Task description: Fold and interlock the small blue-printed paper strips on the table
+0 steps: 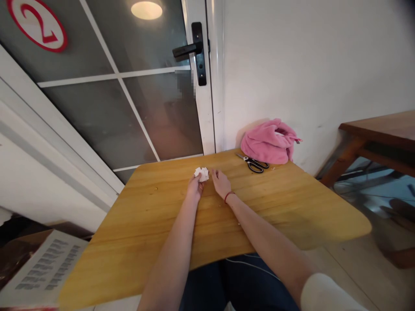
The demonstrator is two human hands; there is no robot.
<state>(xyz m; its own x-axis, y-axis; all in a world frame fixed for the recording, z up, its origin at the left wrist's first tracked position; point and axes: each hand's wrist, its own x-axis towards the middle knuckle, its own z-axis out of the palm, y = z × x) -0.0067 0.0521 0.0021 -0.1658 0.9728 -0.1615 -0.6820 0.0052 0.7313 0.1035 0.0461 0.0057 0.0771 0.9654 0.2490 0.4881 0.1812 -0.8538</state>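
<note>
Above the far half of the wooden table [162, 233], my left hand [195, 186] grips a small white paper cutout [202, 173] with a jagged, snowflake-like outline. Its thumb lies over the paper's lower part. My right hand [221, 183], with a red band at the wrist, is just to the right of the paper. Its fingers are curled together near the cutout's right edge; whether anything is pinched in them is too small to see. Black-handled scissors [254, 164] lie to the right, blades pointing left toward the door.
A pink plush cloth bag [269, 141] sits at the table's back edge against the wall. Behind the table stands a glazed door [162, 112] with a black handle [197, 52]. A carton [45, 268] is at lower left, another wooden table [382, 127] at right.
</note>
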